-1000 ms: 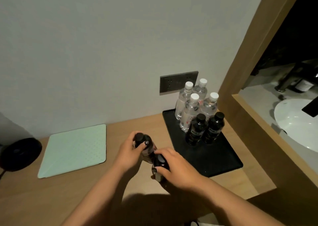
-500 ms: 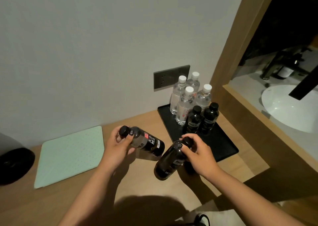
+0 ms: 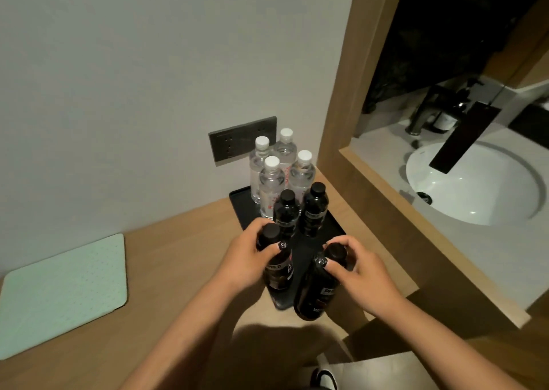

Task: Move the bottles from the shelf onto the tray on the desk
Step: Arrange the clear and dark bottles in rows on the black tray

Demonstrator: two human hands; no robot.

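Observation:
A black tray (image 3: 241, 203) lies on the wooden desk against the wall. At its back stand several clear water bottles (image 3: 271, 185) with white caps, and in front of them two dark bottles (image 3: 313, 209). My left hand (image 3: 248, 256) grips a dark bottle (image 3: 277, 269) near its cap, upright over the tray's front left part. My right hand (image 3: 361, 272) holds a second dark bottle (image 3: 318, 293) by the neck; it tilts slightly over the tray's front edge. Whether either bottle's base touches the tray is hidden.
A pale green mat (image 3: 64, 293) lies on the desk (image 3: 178, 256) at the left. A dark socket plate (image 3: 234, 141) sits on the wall behind the bottles. A wooden frame (image 3: 341, 122) at the right borders a white basin (image 3: 475, 181) with a black tap.
Both hands moved forward and right from the desk's front to the tray, each carrying its dark bottle. The left bottle turned from lying sideways to upright.

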